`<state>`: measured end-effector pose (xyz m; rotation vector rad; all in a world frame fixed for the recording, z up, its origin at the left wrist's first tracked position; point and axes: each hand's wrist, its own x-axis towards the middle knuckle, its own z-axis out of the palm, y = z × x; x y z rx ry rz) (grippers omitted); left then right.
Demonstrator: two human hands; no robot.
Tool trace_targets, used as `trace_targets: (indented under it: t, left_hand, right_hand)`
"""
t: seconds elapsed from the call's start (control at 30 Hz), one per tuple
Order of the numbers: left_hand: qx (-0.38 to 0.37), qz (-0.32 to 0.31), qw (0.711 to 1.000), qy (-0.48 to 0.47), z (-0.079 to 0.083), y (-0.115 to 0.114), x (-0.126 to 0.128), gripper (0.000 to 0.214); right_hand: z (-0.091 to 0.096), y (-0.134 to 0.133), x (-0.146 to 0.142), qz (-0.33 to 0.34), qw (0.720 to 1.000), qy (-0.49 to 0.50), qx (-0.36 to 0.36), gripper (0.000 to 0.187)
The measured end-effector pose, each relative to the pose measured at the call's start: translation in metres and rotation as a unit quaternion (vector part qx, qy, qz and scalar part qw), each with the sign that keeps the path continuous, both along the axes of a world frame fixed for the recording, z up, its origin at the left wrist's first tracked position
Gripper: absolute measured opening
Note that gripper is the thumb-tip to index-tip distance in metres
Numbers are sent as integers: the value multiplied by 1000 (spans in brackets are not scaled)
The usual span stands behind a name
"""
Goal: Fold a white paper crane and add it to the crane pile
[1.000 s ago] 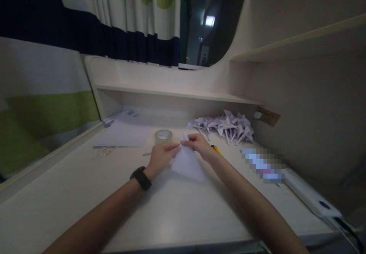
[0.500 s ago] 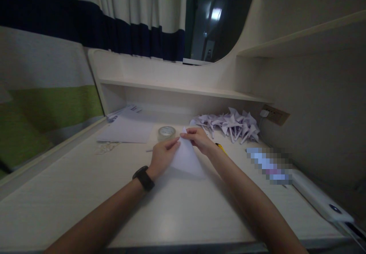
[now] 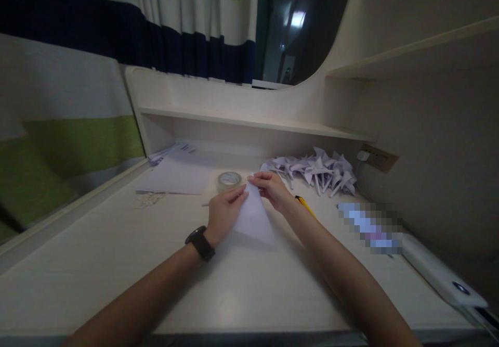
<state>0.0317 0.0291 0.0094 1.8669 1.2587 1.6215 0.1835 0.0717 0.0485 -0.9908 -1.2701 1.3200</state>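
A folded sheet of white paper (image 3: 254,218), roughly triangular with its point upward, is held just above the desk between both hands. My left hand (image 3: 226,213) pinches its left edge near the top, thumb and fingers closed on it. At the tip, my right hand (image 3: 273,188) grips the paper between thumb and fingertips. Just behind the left hand lies a roll of clear tape (image 3: 229,180). A yellow utility knife (image 3: 305,206) rests beside the right forearm, partly hidden by it.
A heap of white paper pinwheels (image 3: 315,170) lies at the back right. Paper sheets (image 3: 177,172) are stacked at the back left, with rubber bands (image 3: 150,199) before them. A blurred-out object (image 3: 368,227) and a long white device (image 3: 438,269) line the right side under a shelf (image 3: 249,121).
The view has shifted slightly. Both hands keep their pinch on the paper near its tip, with only a small movement of the fingers.
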Motion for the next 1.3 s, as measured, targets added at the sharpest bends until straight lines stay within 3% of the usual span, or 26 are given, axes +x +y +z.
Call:
trace_targets:
  t: [0.77, 1.3]
  left_hand:
    - [17, -15, 1000, -3, 1, -5, 2, 24]
    - [16, -11, 1000, 7, 3, -8, 3, 24]
  right_hand:
    - [9, -2, 5, 7, 1000, 5, 28, 30]
    - [13, -3, 4, -36, 999, 2, 37, 32]
